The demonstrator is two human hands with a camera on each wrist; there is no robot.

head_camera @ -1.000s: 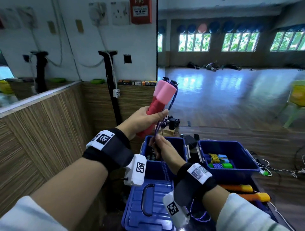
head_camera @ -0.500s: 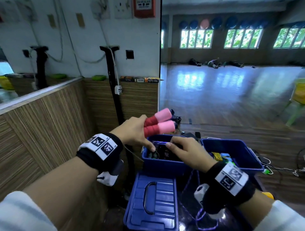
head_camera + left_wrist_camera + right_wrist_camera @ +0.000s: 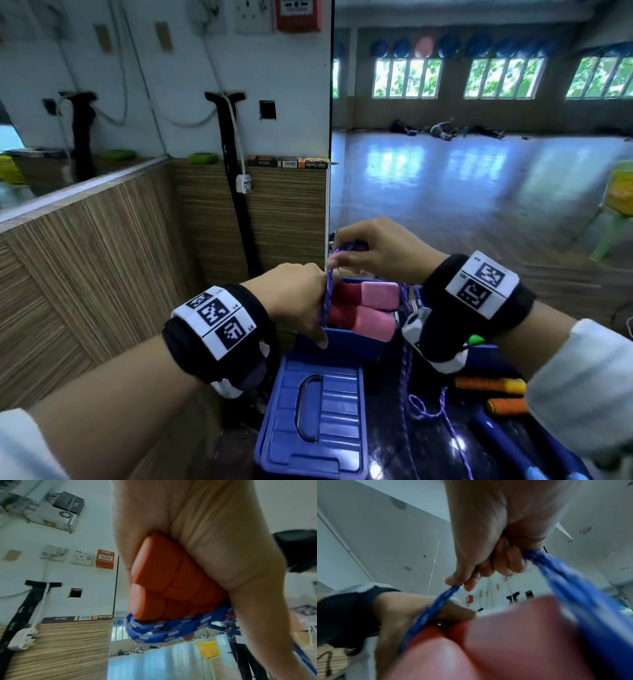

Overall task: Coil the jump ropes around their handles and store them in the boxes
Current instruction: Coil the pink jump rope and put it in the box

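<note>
Both grips were busy when I checked the feeds: my left hand [image 3: 294, 301] was curled round the two foam handles [image 3: 363, 310], holding them side by side and level, and my right hand [image 3: 373, 253] was pinching a loop of the blue rope [image 3: 327, 294] just above them, at about 12 o'clock from the handles. The bundle hung over the open blue box [image 3: 342, 346], whose lid [image 3: 313, 416] lay flat at 6 o'clock from it with its bail handle up.

In the left wrist view, a couple of turns of rope [image 3: 171, 630] already crossed the handle ends [image 3: 164, 582] under my fingers. The right wrist view was blurred, but it showed the rope [image 3: 429, 609] running taut from my pinch down across the foam.

I judged the handles light and squashy: thick foam sleeves, dark red at the held end and pale pink at the free end, blunt and roughly cylindrical. They should compress under a tight wrap, so the best hold was where I had it, round both at once near one end. The rope looked braided, limp and a little grippy, with a speckled weave; I expected it to hold a turn if kept under tension and to slacken the moment I let go. Its loose tail [image 3: 416, 404] trailed down onto the dark surface [image 3: 411, 455] at 5 o'clock, where orange handles [image 3: 489, 385] of another rope lay.
</note>
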